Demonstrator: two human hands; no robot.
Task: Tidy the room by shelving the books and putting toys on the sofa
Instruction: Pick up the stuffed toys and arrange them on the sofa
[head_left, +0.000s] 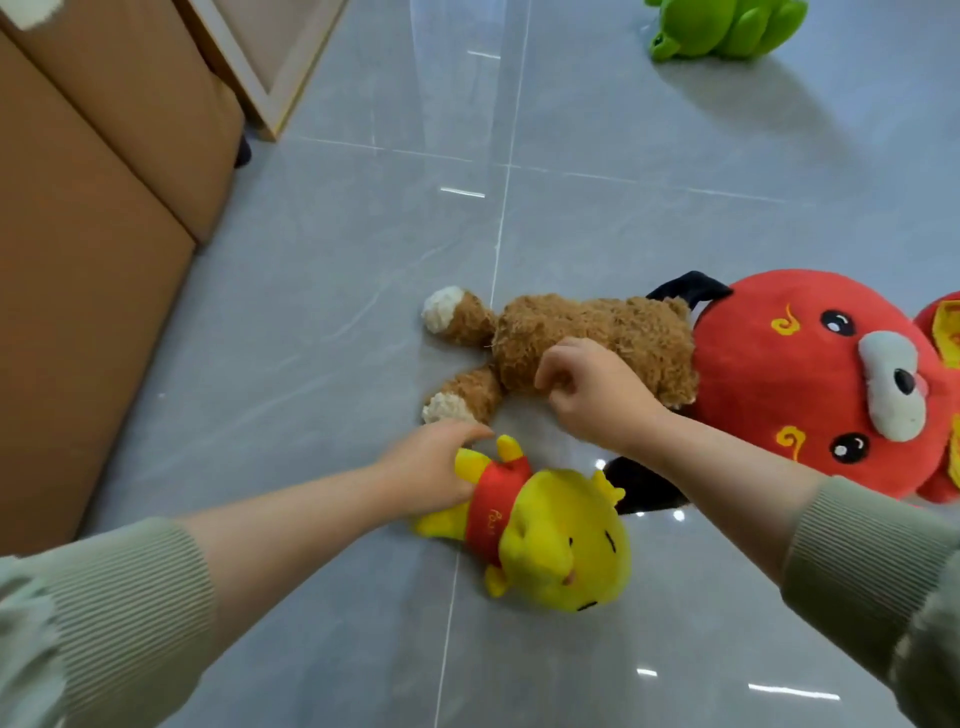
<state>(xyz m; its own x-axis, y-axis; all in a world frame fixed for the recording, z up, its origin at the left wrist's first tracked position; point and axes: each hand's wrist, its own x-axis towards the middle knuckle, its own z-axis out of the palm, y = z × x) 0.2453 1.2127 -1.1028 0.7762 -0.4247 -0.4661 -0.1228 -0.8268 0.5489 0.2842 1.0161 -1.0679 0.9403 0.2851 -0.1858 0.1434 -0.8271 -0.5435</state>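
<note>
A yellow plush bear in a red shirt (558, 535) lies on the grey tiled floor, and my left hand (431, 475) grips its body and legs. Just beyond it lies a brown teddy bear (587, 332) with cream paws. My right hand (592, 389) is over the brown bear's belly with its fingers curled into the fur. A big red plush (800, 384) with a white snout lies at the right, touching the brown bear's head. A green plush toy (727, 26) sits at the far top right.
The tan sofa (104, 208) fills the left side, its base meeting the floor. A light wooden panel (270, 67) leans or stands behind it at the top. Glossy grey floor tiles (363, 260) stretch between the sofa and the toys.
</note>
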